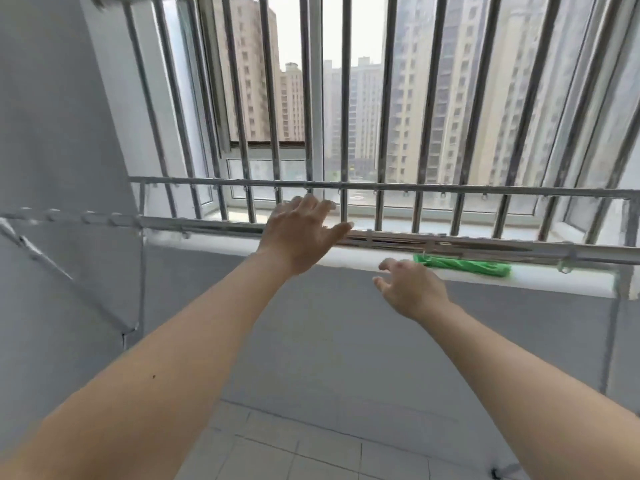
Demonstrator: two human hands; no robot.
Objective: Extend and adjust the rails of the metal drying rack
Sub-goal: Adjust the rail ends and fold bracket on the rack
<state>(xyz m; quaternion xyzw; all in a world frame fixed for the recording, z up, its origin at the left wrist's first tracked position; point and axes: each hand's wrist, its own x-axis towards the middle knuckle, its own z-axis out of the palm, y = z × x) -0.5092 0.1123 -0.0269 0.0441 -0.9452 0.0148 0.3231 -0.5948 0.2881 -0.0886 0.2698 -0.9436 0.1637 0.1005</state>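
The metal drying rack stands in front of a barred window. Its far rail runs across the view with small hooks under it. Its near rail runs from the left and passes behind my left hand, continuing right. My left hand is spread open over the near rail, palm down, fingers apart; I cannot tell whether it touches. My right hand hovers lower, just in front of the near rail, fingers loosely curled and empty. A thinner blurred rail section sticks out at the left.
A green item lies on the white window sill behind the near rail. Vertical window bars rise behind the rack. The rack's legs and brace stand by the grey wall on the left. Tiled floor lies below.
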